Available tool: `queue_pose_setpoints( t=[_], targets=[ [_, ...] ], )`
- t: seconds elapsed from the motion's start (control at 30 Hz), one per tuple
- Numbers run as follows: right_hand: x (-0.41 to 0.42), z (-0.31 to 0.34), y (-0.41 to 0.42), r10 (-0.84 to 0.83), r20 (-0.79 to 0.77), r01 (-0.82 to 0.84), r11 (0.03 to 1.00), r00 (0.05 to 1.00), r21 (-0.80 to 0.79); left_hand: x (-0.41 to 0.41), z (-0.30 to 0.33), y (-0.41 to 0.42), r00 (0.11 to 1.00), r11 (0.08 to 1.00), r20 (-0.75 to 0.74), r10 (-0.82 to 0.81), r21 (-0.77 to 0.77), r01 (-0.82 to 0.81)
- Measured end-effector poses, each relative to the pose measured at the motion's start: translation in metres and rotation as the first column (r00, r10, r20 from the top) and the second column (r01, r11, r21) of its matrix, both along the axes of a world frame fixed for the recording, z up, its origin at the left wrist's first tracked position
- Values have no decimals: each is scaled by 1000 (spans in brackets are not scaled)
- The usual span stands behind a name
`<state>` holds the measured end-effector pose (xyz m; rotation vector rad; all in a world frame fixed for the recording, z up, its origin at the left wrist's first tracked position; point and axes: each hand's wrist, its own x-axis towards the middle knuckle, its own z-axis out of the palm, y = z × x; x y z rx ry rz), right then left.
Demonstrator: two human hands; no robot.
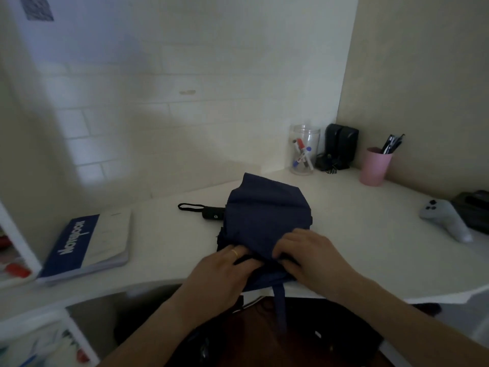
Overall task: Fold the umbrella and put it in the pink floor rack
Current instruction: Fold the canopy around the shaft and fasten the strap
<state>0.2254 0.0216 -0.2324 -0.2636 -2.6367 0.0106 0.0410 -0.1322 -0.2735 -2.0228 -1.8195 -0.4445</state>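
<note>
A navy blue collapsed umbrella (pixel 267 213) lies on the white desk (pixel 357 250), its loose fabric spread out flat. Its black handle (pixel 211 213) with a wrist loop points left. My left hand (pixel 225 268), with a gold ring, pinches the near edge of the fabric. Beside it, my right hand (pixel 309 255) grips the same fabric edge. A blue closing strap (pixel 280 300) hangs down over the desk's front edge. No pink floor rack is in view.
A blue and white notebook (pixel 90 245) lies at the left. At the back right stand a clear jar of markers (pixel 304 149), a black device (pixel 341 144) and a pink cup of pens (pixel 375 165). A grey game controller (pixel 447 218) lies at the right.
</note>
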Motion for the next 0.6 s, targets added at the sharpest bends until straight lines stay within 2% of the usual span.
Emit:
queue_pose_setpoints(
  t=[0.1, 0.17, 0.27, 0.3, 0.37, 0.43, 0.47, 0.5, 0.53, 0.57, 0.6],
  targets=[
    [4, -17, 1, 18, -25, -18, 1000, 1000, 11, 6, 3, -11, 992, 978, 117, 45, 198, -68],
    [6, -19, 0, 38, -39, -36, 999, 999, 29, 8, 8, -14, 987, 966, 146, 68, 237, -102],
    [6, -22, -4, 79, 24, -81, 994, 997, 76, 6, 19, -10, 1000, 993, 2, 25, 113, -25],
    [7, -21, -6, 91, 59, -95, 993, 994, 71, 6, 20, -8, 1000, 998, -4, 3, 61, -2],
    [10, -10, -8, 93, 112, -89, 995, 989, -37, 2, 18, -6, 999, 1000, 44, -1, 3, 1],
    [12, 10, -2, 40, 45, -28, 968, 998, -248, -1, 15, -7, 996, 1000, 87, 14, -13, -13],
    [8, 20, 5, -44, -85, 10, 931, 995, -365, -3, 14, -6, 994, 1000, 105, 14, -15, -13],
    [1, 27, 22, -190, -224, 63, 878, 956, -475, -3, 13, -5, 993, 1000, 117, 12, -11, -11],
    [-9, 35, 44, -369, -297, 136, 797, 881, -588, -3, 14, -3, 991, 1000, 130, 11, -6, -11],
    [-21, 44, 65, -530, -260, 207, 667, 807, -716, -4, 14, 0, 990, 1000, 143, 16, -5, -15],
    [-32, 49, 86, -623, -133, 246, 484, 771, -840, -5, 16, 3, 987, 1000, 157, 27, -8, -26]
  ],
)
